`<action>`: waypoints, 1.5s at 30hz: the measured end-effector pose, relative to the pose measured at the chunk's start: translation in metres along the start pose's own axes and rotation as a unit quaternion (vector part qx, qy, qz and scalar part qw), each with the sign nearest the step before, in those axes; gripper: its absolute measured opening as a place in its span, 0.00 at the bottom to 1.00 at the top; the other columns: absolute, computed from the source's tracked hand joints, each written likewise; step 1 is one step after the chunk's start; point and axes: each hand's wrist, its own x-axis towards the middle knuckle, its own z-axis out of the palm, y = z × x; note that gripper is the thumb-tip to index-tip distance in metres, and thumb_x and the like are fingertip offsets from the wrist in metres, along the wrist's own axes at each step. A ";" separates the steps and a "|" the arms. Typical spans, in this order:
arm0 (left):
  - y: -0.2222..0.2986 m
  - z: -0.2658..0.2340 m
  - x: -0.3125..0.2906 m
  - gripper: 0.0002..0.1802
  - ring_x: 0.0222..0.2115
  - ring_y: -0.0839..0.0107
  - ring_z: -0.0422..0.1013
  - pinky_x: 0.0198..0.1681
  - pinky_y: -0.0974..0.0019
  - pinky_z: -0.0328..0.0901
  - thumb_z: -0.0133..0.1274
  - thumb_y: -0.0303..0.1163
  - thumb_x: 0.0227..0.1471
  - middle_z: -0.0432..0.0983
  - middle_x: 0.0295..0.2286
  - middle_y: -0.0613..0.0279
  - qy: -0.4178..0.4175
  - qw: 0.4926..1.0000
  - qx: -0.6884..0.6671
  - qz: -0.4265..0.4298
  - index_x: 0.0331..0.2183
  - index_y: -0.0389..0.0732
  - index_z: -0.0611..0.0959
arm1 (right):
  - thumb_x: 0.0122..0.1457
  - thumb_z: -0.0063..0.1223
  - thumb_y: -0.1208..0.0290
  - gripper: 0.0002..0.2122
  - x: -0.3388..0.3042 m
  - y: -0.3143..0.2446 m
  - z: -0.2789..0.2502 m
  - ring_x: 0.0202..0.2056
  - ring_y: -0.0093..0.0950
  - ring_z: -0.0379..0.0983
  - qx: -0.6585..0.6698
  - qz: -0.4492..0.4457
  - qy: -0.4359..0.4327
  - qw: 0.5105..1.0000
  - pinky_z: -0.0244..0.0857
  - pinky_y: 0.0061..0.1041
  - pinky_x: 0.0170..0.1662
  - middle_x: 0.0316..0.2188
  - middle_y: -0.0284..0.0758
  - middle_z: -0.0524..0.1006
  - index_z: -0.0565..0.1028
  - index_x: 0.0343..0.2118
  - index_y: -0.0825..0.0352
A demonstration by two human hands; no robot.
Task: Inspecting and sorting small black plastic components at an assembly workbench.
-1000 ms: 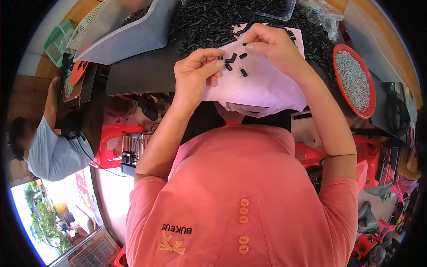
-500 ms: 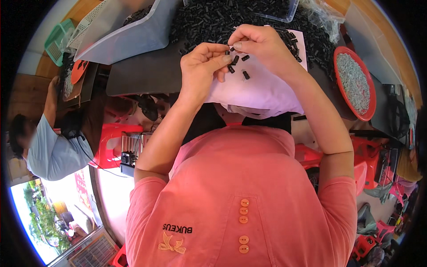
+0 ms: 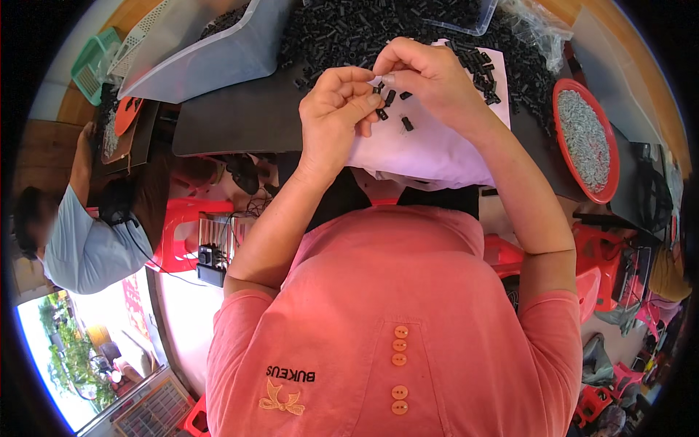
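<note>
My left hand [image 3: 339,109] is closed, thumb against fingers, with small black plastic pieces [image 3: 382,114] at its fingertips. Its tips meet those of my right hand [image 3: 429,76], which is pinched shut; what lies between its thumb and forefinger is too small and covered to name. Both hands are above a white cloth [image 3: 444,146] spread at the table's near edge. Below the fingers, on that cloth, lies a loose black piece [image 3: 407,124], with thin pale slivers near it.
A large heap of black pieces [image 3: 349,36] covers the table's far part. A translucent bin [image 3: 211,69] stands left. At right a red basin [image 3: 614,171] holds many small silvery parts [image 3: 582,135]. A person in a light blue shirt [image 3: 95,240] sits at far left.
Both hands stay fingertip to fingertip, with small shifts of the fingers. The whole view has moved slightly; the loose piece on the cloth lies as before.
</note>
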 end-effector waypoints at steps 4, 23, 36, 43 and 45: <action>-0.002 -0.001 0.000 0.11 0.22 0.78 0.70 0.21 0.77 0.63 0.53 0.16 0.51 0.77 0.27 0.57 -0.006 1.000 -0.011 0.001 0.39 0.32 0.75 | 0.54 0.53 0.79 0.03 -0.003 0.006 0.000 0.28 0.16 0.69 0.007 0.008 -0.018 1.000 0.63 0.17 0.34 0.24 0.27 0.73 0.74 0.32 0.69; -0.004 -0.003 0.001 0.08 0.21 0.81 0.69 0.21 0.78 0.61 0.54 0.16 0.50 0.77 0.27 0.59 -0.042 0.998 0.035 0.014 0.30 0.37 0.73 | 0.54 0.49 0.81 0.08 0.000 0.013 -0.001 0.27 0.17 0.69 0.005 0.012 -0.061 0.998 0.62 0.18 0.32 0.22 0.29 0.72 0.71 0.38 0.68; -0.001 -0.004 -0.004 0.11 0.22 0.82 0.65 0.24 0.78 0.60 0.55 0.13 0.44 0.75 0.27 0.63 -0.044 0.997 0.054 0.036 0.26 0.38 0.71 | 0.48 0.50 0.82 0.11 -0.004 0.002 0.003 0.18 0.29 0.64 -0.018 -0.044 -0.070 0.996 0.58 0.28 0.26 0.15 0.34 0.66 0.71 0.36 0.65; -0.004 -0.007 -0.003 0.12 0.22 0.82 0.67 0.24 0.78 0.60 0.55 0.13 0.44 0.75 0.27 0.61 -0.045 0.997 0.045 0.039 0.25 0.38 0.71 | 0.50 0.51 0.81 0.09 -0.005 0.008 0.009 0.19 0.27 0.67 -0.021 -0.066 -0.051 0.996 0.59 0.27 0.26 0.15 0.33 0.68 0.71 0.36 0.65; -0.005 -0.008 -0.002 0.11 0.22 0.81 0.68 0.23 0.78 0.60 0.54 0.13 0.45 0.75 0.27 0.59 -0.043 0.998 0.029 0.033 0.26 0.38 0.70 | 0.51 0.52 0.80 0.09 -0.006 0.012 0.010 0.20 0.25 0.67 -0.018 -0.067 -0.051 0.996 0.59 0.26 0.26 0.15 0.32 0.68 0.71 0.36 0.65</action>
